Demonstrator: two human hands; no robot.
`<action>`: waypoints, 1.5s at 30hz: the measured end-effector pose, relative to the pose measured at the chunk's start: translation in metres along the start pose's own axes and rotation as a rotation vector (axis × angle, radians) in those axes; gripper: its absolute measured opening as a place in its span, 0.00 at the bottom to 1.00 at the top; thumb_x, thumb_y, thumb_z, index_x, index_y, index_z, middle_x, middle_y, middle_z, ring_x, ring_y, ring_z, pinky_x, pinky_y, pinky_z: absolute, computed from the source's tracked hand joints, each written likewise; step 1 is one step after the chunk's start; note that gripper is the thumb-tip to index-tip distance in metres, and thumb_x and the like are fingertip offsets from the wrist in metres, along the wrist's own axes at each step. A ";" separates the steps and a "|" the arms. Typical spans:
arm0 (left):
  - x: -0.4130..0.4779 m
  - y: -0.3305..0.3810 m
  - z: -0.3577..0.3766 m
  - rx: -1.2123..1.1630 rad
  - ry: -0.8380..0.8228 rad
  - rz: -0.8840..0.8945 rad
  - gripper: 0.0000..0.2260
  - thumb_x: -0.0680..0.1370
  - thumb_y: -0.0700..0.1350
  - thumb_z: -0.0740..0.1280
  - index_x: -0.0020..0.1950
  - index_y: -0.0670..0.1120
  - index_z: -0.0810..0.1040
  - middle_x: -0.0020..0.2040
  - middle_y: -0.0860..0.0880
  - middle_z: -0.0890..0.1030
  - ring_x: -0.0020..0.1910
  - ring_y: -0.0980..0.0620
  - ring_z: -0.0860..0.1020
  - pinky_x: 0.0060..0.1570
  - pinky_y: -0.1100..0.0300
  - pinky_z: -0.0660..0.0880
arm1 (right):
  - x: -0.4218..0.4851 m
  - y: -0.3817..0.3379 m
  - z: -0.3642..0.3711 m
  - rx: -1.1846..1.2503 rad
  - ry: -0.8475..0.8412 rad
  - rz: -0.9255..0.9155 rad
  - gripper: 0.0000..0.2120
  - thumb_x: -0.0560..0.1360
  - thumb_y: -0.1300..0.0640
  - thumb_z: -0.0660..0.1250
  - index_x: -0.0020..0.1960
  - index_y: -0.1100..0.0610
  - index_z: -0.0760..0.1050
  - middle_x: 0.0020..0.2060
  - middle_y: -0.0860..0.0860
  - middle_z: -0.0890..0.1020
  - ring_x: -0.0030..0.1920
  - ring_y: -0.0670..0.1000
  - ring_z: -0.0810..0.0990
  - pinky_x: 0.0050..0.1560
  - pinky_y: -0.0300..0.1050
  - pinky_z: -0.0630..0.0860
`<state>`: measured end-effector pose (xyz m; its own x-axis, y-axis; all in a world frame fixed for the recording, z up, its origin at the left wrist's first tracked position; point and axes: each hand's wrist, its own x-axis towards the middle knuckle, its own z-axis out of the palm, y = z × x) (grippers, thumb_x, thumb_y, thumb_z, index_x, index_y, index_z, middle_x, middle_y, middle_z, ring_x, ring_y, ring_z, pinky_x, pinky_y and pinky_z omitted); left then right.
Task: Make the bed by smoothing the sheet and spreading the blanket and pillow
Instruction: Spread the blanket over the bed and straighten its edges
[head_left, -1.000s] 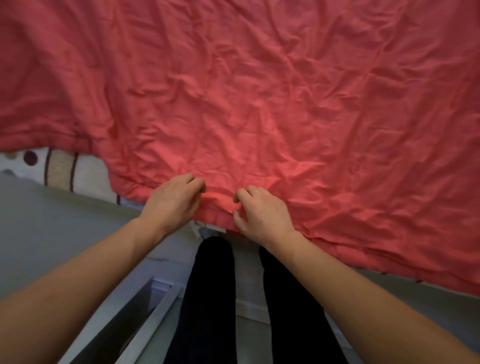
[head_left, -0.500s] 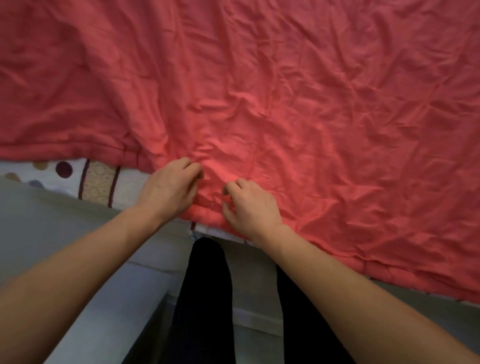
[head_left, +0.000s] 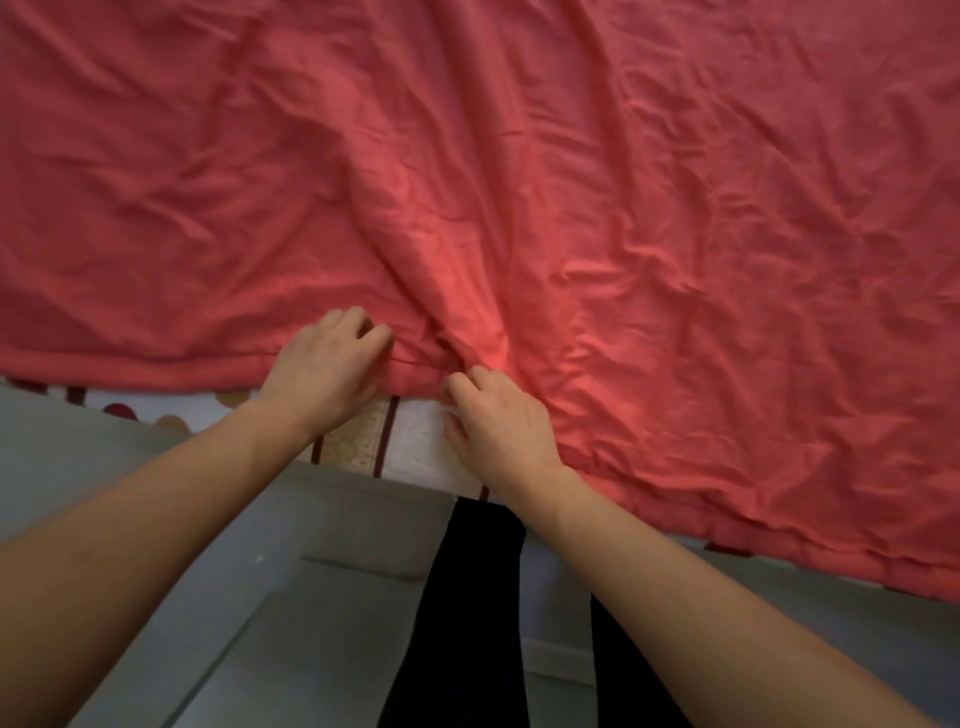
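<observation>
Both the left hand (head_left: 324, 374) and the right hand (head_left: 501, 421) are pinching, fingers curled, the near hem of the red blanket (head_left: 519, 182), which is lying spread ahead of them, its hem running crosswise.

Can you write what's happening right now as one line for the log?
step: spread blanket | left hand: grips red blanket edge | right hand: grips same edge | patterned sheet: showing below edge
</observation>
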<state>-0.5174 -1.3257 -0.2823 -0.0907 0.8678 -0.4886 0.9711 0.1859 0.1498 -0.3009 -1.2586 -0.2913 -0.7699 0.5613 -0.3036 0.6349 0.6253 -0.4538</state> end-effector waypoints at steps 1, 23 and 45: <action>-0.002 -0.011 0.003 0.016 -0.038 0.013 0.21 0.69 0.49 0.76 0.58 0.45 0.75 0.51 0.42 0.74 0.49 0.38 0.74 0.40 0.46 0.76 | 0.007 -0.006 0.006 -0.034 -0.011 0.024 0.11 0.72 0.52 0.68 0.51 0.54 0.75 0.46 0.52 0.76 0.48 0.57 0.78 0.34 0.50 0.73; -0.013 -0.042 0.033 -0.118 -0.027 0.174 0.11 0.73 0.50 0.62 0.51 0.47 0.77 0.45 0.47 0.74 0.46 0.43 0.76 0.35 0.50 0.76 | 0.045 -0.025 0.037 -0.335 0.011 0.164 0.09 0.64 0.56 0.75 0.38 0.54 0.76 0.34 0.51 0.80 0.36 0.58 0.80 0.34 0.48 0.68; -0.108 -0.094 0.084 -0.064 -0.035 0.053 0.11 0.66 0.43 0.72 0.44 0.46 0.73 0.42 0.45 0.73 0.41 0.41 0.75 0.34 0.49 0.75 | 0.019 -0.100 0.092 -0.036 -0.391 -0.037 0.09 0.77 0.51 0.66 0.55 0.53 0.73 0.49 0.54 0.80 0.49 0.62 0.82 0.39 0.52 0.72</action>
<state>-0.5807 -1.4762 -0.3159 -0.0309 0.8606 -0.5083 0.9581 0.1703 0.2302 -0.3848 -1.3608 -0.3285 -0.7547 0.2935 -0.5868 0.6025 0.6641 -0.4427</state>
